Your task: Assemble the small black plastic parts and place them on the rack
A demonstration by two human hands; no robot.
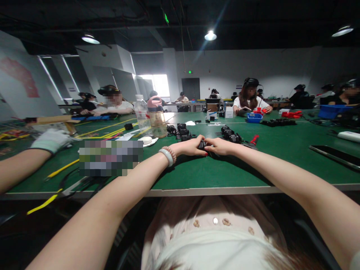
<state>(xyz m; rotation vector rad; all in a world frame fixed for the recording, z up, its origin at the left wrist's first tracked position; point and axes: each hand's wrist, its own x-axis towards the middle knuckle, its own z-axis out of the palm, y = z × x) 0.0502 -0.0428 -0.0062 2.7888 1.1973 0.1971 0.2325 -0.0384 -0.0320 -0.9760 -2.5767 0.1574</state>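
Note:
My left hand (192,146), with a bracelet and a hair tie at the wrist, and my right hand (219,146) meet over the green table. Between them they grip a small black part (202,144), mostly covered by the fingers, so its kind is unclear. Fingers of both hands are closed on it. Beyond my left hand sits a group of black blocky parts (182,131). A similar group of black parts (230,134) lies beyond my right hand. Just right of that group is a tool with red handles (254,140).
A pink-lidded bottle (157,118) and a clear water bottle (142,114) stand left of centre. At far left reaches another person's gloved hand (52,140). A phone (336,156) lies at right. Farther back are a blue bin (254,118) and people seated at tables.

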